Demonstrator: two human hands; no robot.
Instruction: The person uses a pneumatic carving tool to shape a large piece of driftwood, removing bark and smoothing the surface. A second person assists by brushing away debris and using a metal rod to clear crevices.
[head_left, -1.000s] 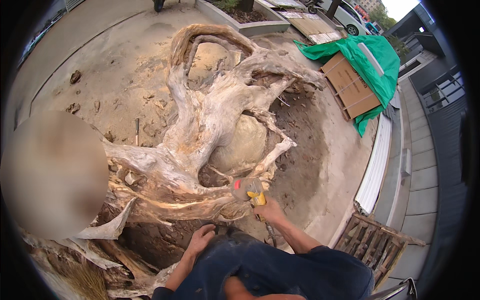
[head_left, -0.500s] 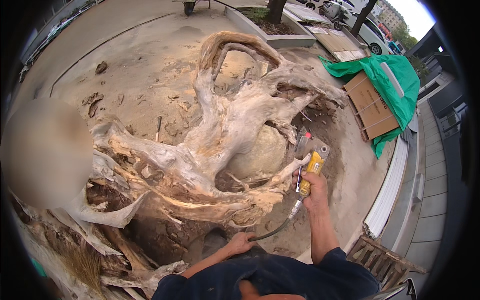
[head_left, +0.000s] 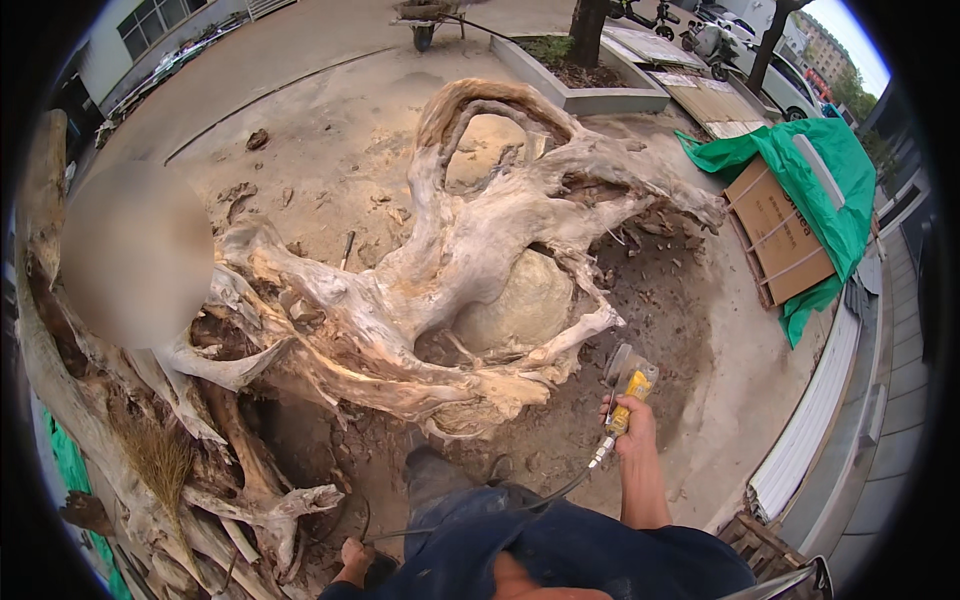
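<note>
My right hand (head_left: 637, 425) is closed around a yellow air grinder (head_left: 632, 388) with a round head at its far end. A metal coupling joins it to a dark hose (head_left: 570, 487), which runs left across my lap. My left hand (head_left: 355, 553), low in the view, is closed on that hose. Beyond the grinder lies a large, pale, twisted tree root (head_left: 470, 235), with its nearest prong (head_left: 604, 320) just ahead of the tool and apart from it. A rounded tan boulder (head_left: 525, 305) sits within the root's hollow.
More weathered wood (head_left: 110, 440) piles up at left, with a straw brush (head_left: 158, 465) on it. A hammer-like handle (head_left: 347, 250) stands behind the root. A cardboard box (head_left: 775, 230) under green sheeting (head_left: 845, 185) is at right. A wheelbarrow (head_left: 425, 20) and planter (head_left: 610, 98) stand farther back.
My left hand has moved down and left, drawing the hose across my lap. The grinder has come lower, away from the root's prong. The whole view has shifted.
</note>
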